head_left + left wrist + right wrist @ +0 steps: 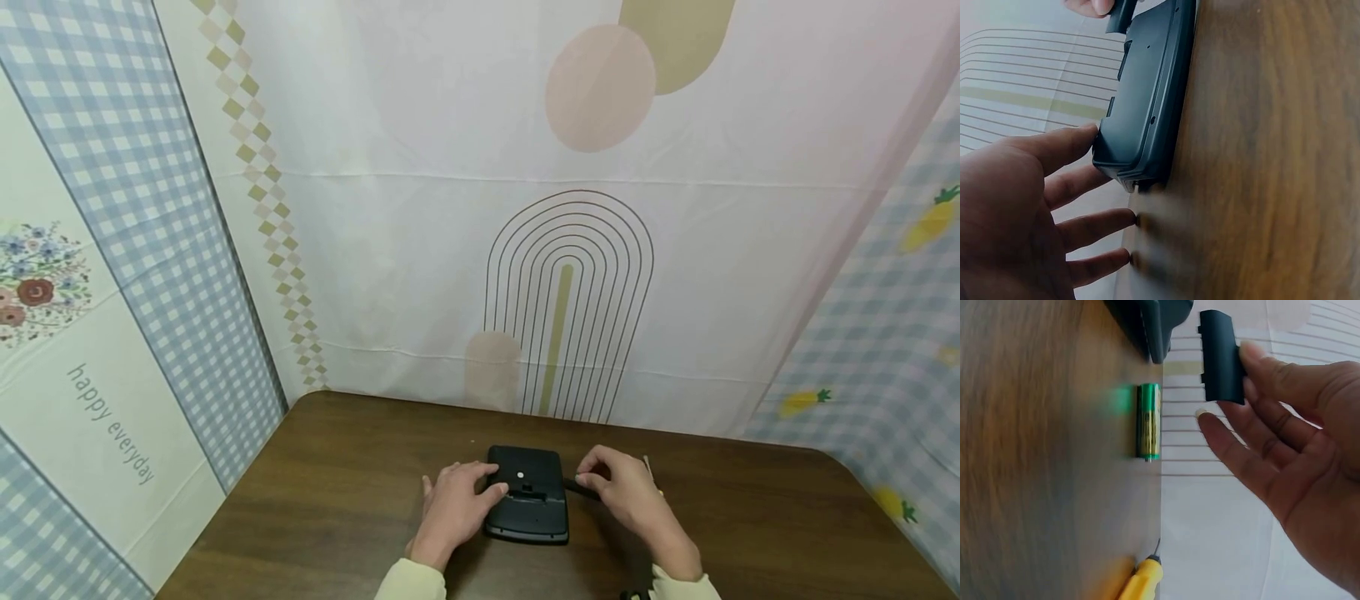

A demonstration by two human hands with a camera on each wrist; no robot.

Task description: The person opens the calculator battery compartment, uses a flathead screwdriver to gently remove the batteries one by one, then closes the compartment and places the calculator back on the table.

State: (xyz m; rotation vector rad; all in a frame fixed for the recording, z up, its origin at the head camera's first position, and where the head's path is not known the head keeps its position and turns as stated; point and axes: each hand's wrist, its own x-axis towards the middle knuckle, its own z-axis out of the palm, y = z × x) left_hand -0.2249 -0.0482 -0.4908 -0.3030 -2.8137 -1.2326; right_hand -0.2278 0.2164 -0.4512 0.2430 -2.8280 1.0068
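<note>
A black device, calculator-like in shape, (527, 521) lies on the table with its back up and a battery slot uncovered. My left hand (459, 504) rests at its left side, thumb and index finger touching the edge; in the left wrist view the fingers are fairly straight. To the right of the device, my right hand (626, 487) pinches a small black battery cover (1221, 359) between thumb and fingers, held above the table. A green and gold battery (1149, 420) lies on the table near this hand; the head view hides it.
A screwdriver with a yellow handle (1142, 581) lies on the brown wooden table (337, 475), partly behind my right hand in the head view. Patterned cloth (405, 275) hangs behind the table's far edge and at both sides.
</note>
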